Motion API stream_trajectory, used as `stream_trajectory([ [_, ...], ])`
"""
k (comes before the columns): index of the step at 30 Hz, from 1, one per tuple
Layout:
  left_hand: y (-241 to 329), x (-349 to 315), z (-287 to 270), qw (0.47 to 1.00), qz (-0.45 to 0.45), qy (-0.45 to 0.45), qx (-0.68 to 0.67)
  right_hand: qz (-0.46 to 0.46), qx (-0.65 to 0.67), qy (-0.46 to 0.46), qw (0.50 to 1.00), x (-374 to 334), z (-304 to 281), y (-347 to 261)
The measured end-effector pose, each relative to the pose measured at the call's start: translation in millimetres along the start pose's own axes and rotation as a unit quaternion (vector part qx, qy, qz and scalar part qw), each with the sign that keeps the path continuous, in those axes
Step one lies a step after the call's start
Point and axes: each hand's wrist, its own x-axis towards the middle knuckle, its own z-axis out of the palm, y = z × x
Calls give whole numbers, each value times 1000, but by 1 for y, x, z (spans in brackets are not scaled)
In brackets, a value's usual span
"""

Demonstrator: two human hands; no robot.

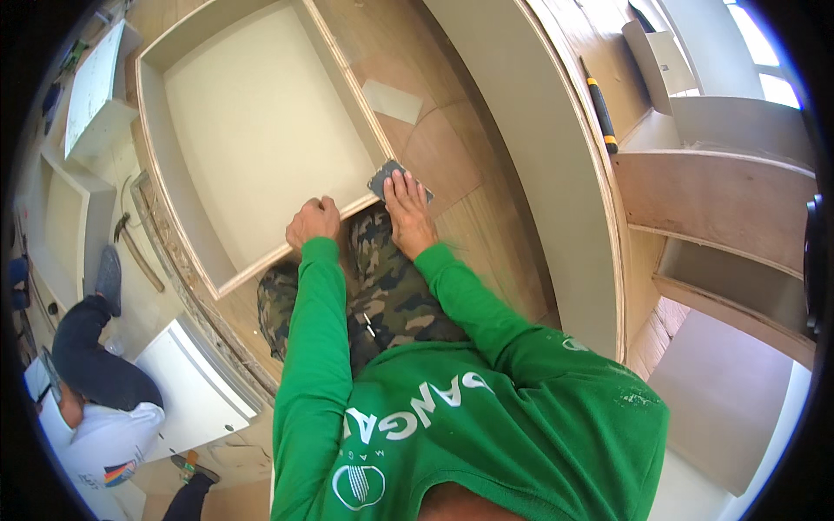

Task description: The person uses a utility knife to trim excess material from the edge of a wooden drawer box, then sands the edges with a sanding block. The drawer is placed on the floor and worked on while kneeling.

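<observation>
A shallow wooden drawer box (261,113) with pale inner faces and bare plywood edges lies in front of me. My left hand (313,223) is closed over its near edge, the fingers curled on the rim. At the box's near right corner, my right hand (408,217) presses a dark grey sanding block (385,181) against the top edge. The fingers lie across the block and hide part of it. Both forearms wear green sleeves, and my knees in camouflage trousers (382,269) are right beside the box.
A long grey panel (530,139) stands to the right. Beyond it are a black and yellow tool (599,113) and wooden cabinet parts (712,204). At left lie a hammer (135,247) and white panels (187,382), near another person (104,365). A pale sheet (391,102) rests beyond the block.
</observation>
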Motion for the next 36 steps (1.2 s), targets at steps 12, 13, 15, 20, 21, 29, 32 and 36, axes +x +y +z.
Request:
stream_trajectory([
  [12, 16, 9, -19, 998, -56, -29, 9, -19, -8, 77, 997, 210, 54, 22],
  [13, 16, 8, -20, 998, -59, -29, 16, -12, -2, 78, 997, 222, 56, 25],
  [15, 14, 9, -18, 998, -57, -31, 15, -29, 0, 76, 997, 216, 52, 30],
  [20, 2, 11, -10, 998, -45, -35, 3, 1, 48, 24, 999, 61, 11, 18],
  [21, 2, 12, -11, 999, -36, -31, 14, 15, 33, 6, 999, 40, 5, 15],
  [29, 18, 8, -16, 999, -49, -4, -6, 68, -19, -58, 996, 28, -17, 17],
  [32, 16, 8, -16, 998, -60, -9, -8, 106, 3, -98, 990, 35, -28, 24],
  [36, 11, 11, -13, 998, -63, -16, -9, 66, 96, -98, 988, 40, -41, 27],
])
